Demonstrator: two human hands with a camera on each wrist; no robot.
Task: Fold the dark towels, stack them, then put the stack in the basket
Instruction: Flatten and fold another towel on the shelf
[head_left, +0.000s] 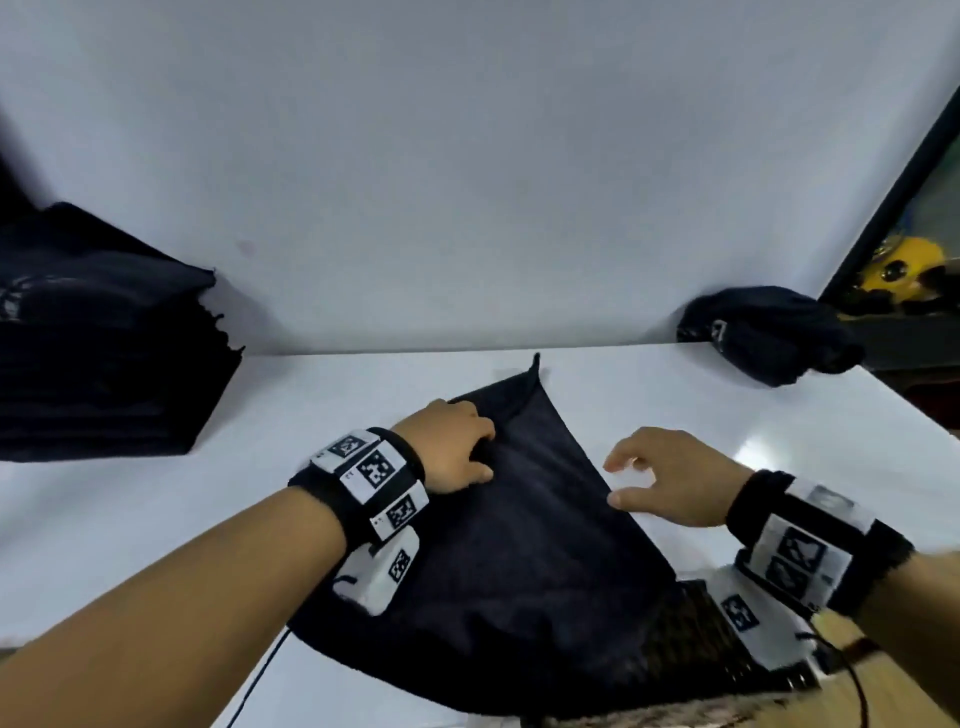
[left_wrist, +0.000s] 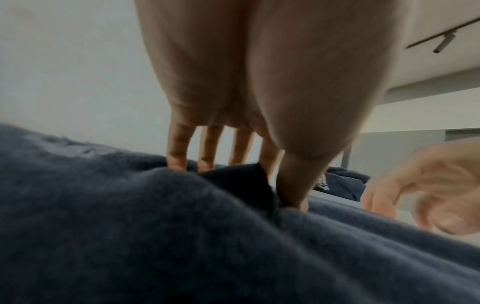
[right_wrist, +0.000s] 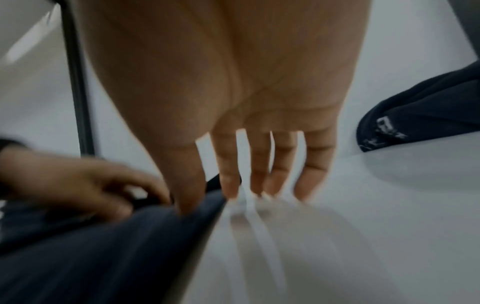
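Note:
A dark towel lies spread on the white table, its near part hanging over a woven basket at the front right. My left hand sits on the towel's far left part and pinches a raised fold of it between thumb and fingers. My right hand hovers at the towel's right edge with its fingers straight and spread, the thumb touching the cloth. A tall stack of folded dark towels stands at the left.
A crumpled dark towel lies at the back right by the wall. Beyond the table's right edge there is a dark frame with a yellow object. Bare table shows between the stack and the spread towel.

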